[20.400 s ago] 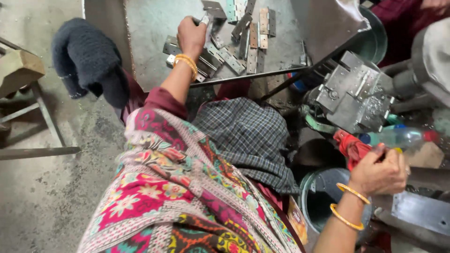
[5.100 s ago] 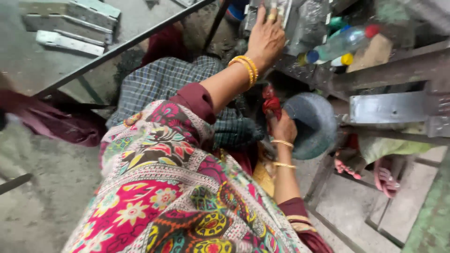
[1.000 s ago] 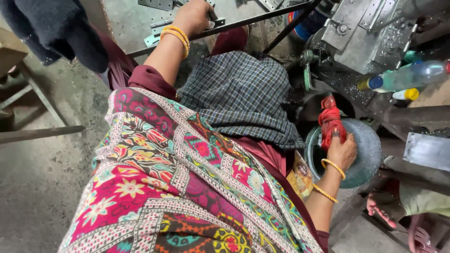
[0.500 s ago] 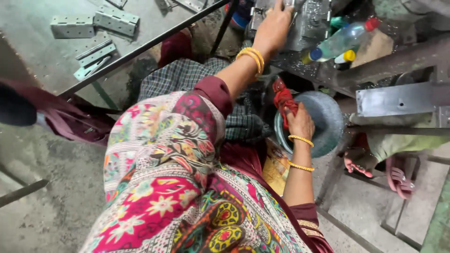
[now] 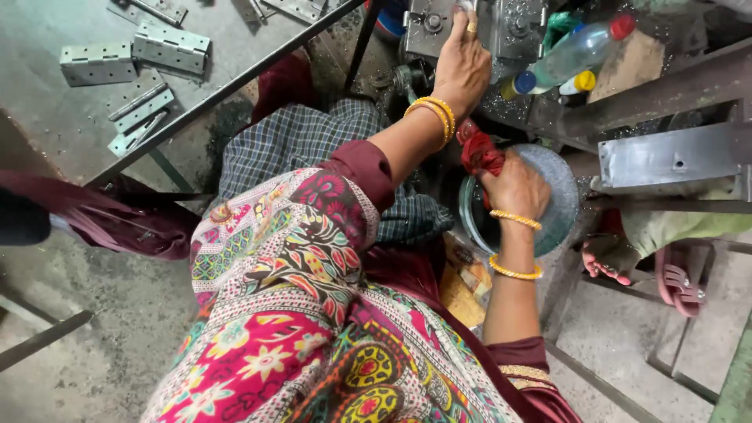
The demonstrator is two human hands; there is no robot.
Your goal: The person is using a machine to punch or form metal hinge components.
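Hands first, as I watch from the head camera: my left hand [image 5: 464, 63] is stretched up and forward, fingers spread flat against the grey metal machine block [image 5: 427, 27], pressing on it rather than clasping anything; whether a small part sits under the fingertips I cannot tell; my right hand [image 5: 517, 188] is closed tight around a bunched red cloth [image 5: 478, 153], the cloth sticking up out of the fist; that fist hangs over the rim of a round bluish metal bowl [image 5: 560, 207] which sits low beside my right knee, just below the machine; yellow bangles ring both wrists; a clear plastic bottle with a red cap [image 5: 576, 51] lies tilted on the ledge to the right of the machine, with a small blue-capped bottle [image 5: 521, 82] and a yellow-capped one [image 5: 583, 81] just beside it; a long steel bracket [image 5: 674, 153] runs along the right edge, above another person's bare foot [image 5: 607, 262] and a pink sandal [image 5: 681, 282]; over on the left, well apart from both hands, folded metal hinges [image 5: 133, 59] lie scattered on the grey worktable [image 5: 47, 133]; a checked cloth [image 5: 305, 141] covers my lap
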